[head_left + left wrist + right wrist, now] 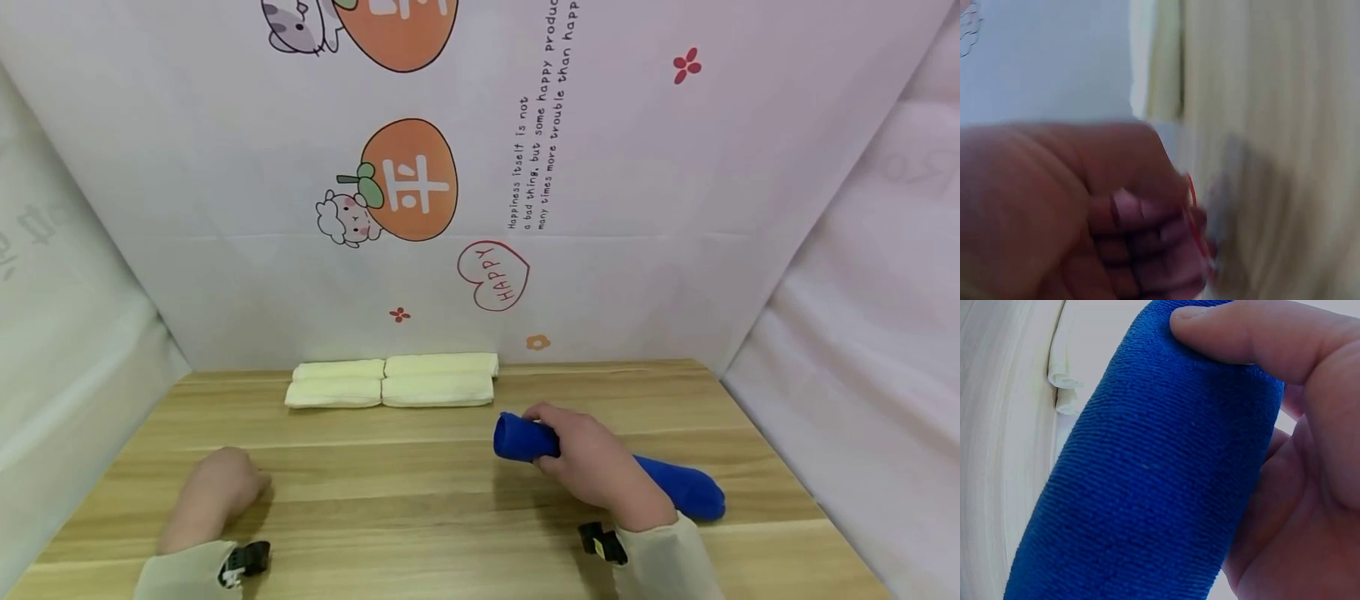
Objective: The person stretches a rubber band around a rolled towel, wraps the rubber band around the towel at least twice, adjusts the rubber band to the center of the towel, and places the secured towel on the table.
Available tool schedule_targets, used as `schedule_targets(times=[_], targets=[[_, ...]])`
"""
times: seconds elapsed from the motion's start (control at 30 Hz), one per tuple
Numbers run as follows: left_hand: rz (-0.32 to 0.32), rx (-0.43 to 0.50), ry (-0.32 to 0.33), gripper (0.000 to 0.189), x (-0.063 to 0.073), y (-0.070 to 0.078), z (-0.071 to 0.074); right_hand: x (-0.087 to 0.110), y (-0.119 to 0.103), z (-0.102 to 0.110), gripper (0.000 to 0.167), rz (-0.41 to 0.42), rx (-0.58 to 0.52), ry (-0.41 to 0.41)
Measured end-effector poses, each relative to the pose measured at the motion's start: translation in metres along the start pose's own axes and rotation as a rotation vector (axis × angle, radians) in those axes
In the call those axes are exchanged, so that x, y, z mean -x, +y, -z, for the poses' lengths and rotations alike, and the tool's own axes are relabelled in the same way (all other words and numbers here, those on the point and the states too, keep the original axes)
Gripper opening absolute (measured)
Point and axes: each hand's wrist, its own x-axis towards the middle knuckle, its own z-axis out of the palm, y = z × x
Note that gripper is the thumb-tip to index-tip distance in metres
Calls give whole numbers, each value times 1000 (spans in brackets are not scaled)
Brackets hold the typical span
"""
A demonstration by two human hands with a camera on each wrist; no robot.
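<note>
My right hand [592, 458] grips a rolled blue towel [686, 487] near its left end, above the right side of the table. In the right wrist view, the thumb lies across the ribbed cloth of the roll, and the other fingers are mostly hidden behind it. At the left, my left hand [225, 483] is low over the table with its fingers curled. Its thumb and fingers pinch a thin red band [1198, 242] in the left wrist view, which is blurred. The head view does not show this band.
Pale yellow rolled towels [438, 390] lie side by side at the back of the wooden table [390, 517], each narrowed by a line near its middle. A printed white cloth [615, 275] hangs behind, with white cloth walls on both sides.
</note>
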Motion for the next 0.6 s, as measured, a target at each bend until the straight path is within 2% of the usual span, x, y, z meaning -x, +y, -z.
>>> schedule_targets(times=[0.1,0.27,0.37,0.47,0.6], targets=[[-5,143,19,27,-1,6,0,0,-2,0,49,3,5,1],[35,476,47,24,3,19,9,-1,-4,0,49,5,12,7],[36,671,53,26,5,25,14,-1,-4,-1,49,7,11,6],[-31,868,67,28,6,31,17,-1,-4,-3,49,14,8,5],[-202,1194,48,28,8,37,18,0,-3,-4,49,19,9,0]])
